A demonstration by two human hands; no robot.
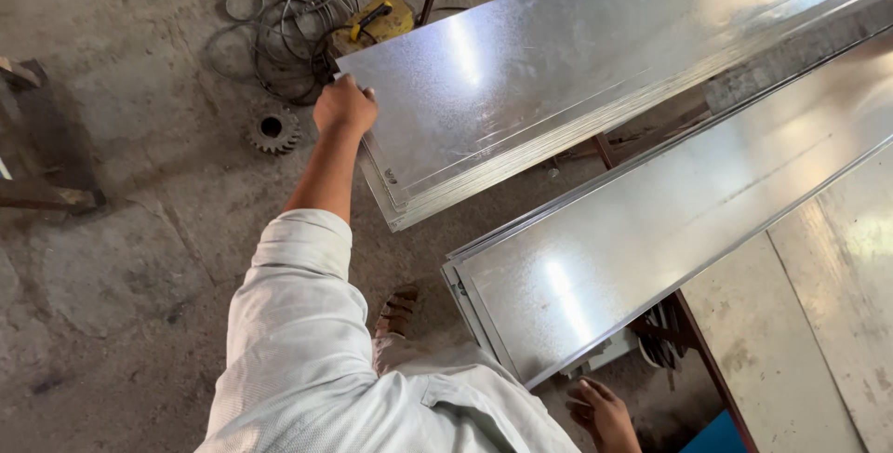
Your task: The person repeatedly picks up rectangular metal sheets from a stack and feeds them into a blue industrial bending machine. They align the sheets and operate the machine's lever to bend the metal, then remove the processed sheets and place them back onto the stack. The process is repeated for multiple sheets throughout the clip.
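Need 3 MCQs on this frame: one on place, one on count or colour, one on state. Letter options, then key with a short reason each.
1. Where does the rusty toothed gear wheel lie?
A. on the concrete floor
B. on a sheet stack
C. in a hand

2. How many stacks of shiny galvanised steel sheets show?
A. one
B. two
C. four

3. What is the left hand doing?
A. hanging free
B. holding the gear
C. gripping the corner of the far sheet stack

Key: A, the gear sits on the floor beside the coiled grey cable. B, a far stack and a near stack. C, fingers close over that corner; the right hand is open and low, under the near stack's end.
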